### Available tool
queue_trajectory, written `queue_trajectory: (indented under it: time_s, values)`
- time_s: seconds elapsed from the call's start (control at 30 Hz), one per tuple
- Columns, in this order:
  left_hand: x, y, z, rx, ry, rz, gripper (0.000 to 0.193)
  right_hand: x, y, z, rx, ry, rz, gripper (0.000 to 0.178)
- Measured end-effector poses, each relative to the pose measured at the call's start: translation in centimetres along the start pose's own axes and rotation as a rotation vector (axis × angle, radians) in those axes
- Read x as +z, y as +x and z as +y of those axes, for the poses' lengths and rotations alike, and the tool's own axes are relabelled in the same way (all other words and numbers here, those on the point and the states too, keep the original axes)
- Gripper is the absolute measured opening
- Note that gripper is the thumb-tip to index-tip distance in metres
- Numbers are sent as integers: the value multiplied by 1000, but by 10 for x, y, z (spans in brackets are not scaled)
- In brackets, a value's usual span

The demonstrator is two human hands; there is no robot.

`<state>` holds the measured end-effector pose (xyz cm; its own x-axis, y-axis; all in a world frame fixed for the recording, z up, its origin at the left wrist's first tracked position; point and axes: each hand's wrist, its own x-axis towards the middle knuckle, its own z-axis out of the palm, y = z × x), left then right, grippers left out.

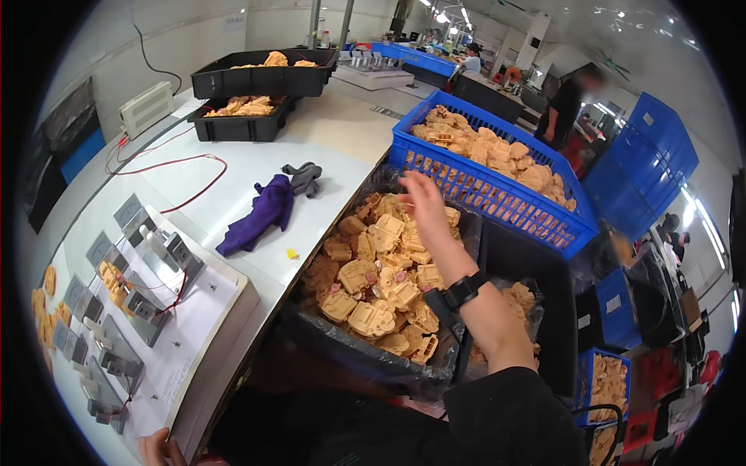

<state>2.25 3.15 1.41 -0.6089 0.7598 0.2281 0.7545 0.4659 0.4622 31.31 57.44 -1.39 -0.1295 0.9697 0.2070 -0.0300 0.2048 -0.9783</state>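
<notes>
My right hand (426, 203), with a dark watch (458, 292) on its wrist, reaches over the far side of a black bin (377, 373) lined with dark plastic. Its fingers are extended and apart, with nothing seen in them. Yellow moulded plastic parts (377, 279), boxy with recesses, are heaped in the bin below. At the lower left edge, my left hand (159, 449) shows only in part, its fingers slightly bent and apart beside the near corner of a white fixture board (198, 342). Metal blocks with red wires stand on that board, one bearing a yellow part (115, 283).
A purple cloth (260, 217) and a grey cloth (305, 177) lie on the white table (233, 182). Stacked black trays (272, 81) hold parts at the back. A full blue crate (497, 202) borders the bin. A person (571, 105) stands beyond it.
</notes>
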Motion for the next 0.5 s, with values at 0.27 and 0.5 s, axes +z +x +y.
queue_trajectory:
  time_s: [0.27,0.5]
  values:
    - [16,-18,-31,-58,47,230,26,150,-107,-63,-169,32,-888,19]
    - [15,8,2,-20,74,284,24,210,-165,-81,-724,-206,-1200,17]
